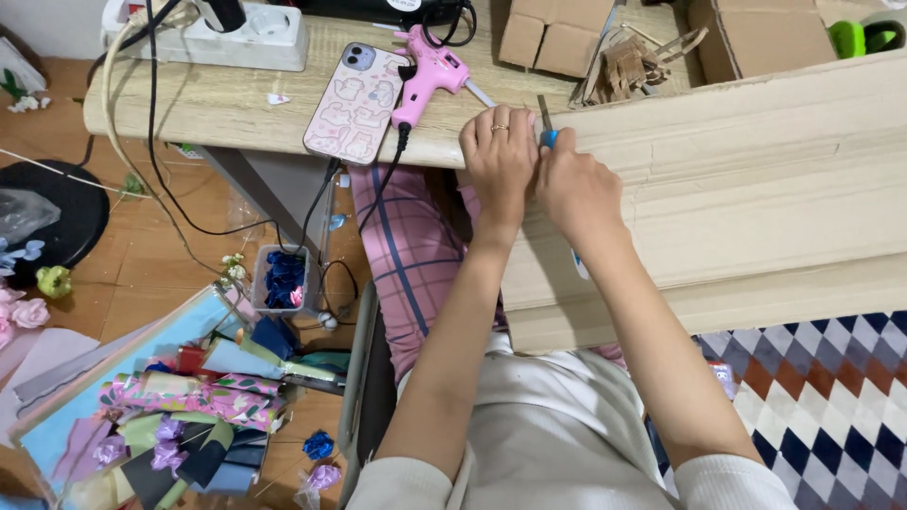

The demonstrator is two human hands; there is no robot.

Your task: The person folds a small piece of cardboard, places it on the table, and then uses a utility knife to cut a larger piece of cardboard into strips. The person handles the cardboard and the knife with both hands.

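In the head view, a cardboard sheet (737, 189) is pressed flat by the left hand (498, 151) on a pale wooden table (217, 104), a blue-handled cutter (547, 127) is gripped by the right hand (574, 189), and craft papers (189, 406) are scattered over the brown floor (142, 255).

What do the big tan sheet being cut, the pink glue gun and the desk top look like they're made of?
The tan sheet looks like matte corrugated cardboard: long ridges and creases run along it. The glue gun seems to be glossy moulded plastic, evenly pink. The desk top shows pale wood grain with a square edge, probably laminate board rather than solid wood, though that is hard to tell.
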